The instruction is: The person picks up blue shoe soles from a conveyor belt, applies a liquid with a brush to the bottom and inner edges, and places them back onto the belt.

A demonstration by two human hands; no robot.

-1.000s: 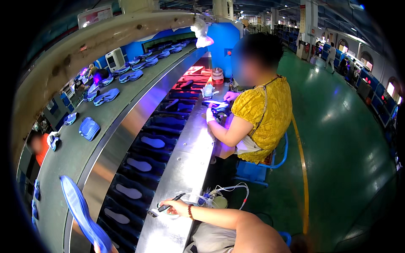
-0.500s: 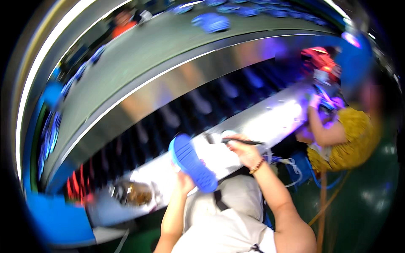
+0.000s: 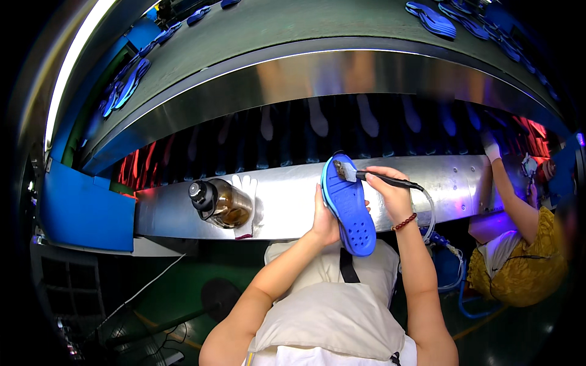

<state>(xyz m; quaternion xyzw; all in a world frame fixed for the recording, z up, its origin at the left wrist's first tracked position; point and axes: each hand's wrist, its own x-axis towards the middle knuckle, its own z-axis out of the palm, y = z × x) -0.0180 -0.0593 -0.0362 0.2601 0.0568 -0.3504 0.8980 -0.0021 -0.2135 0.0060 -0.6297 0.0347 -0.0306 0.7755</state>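
A blue shoe sole [image 3: 357, 222], with a lighter blue rim, ridges at its far end and small holes at its near end, is tilted up above my lap. My left hand [image 3: 326, 218] grips it by its left edge, with the fingers partly hidden behind it. In my right hand [image 3: 394, 194] is a flat brush [image 3: 387, 180] with a black handle and a thin hose running from its end. Its dark bristles lie against the ridged far end of the sole. Beaded string circles my right wrist.
A metal ledge [image 3: 284, 210] runs ahead of me, holding a bottle of brown liquid [image 3: 231, 204] and a white glove [image 3: 246, 189]. Beyond are a dark slot with pale sole shapes and a green belt [image 3: 274, 33] carrying blue soles. A co-worker in yellow [image 3: 519, 265] sits at right.
My view has turned and steadied. The brush, held apart from the sole before, now touches its far end. The sole has become more upright.
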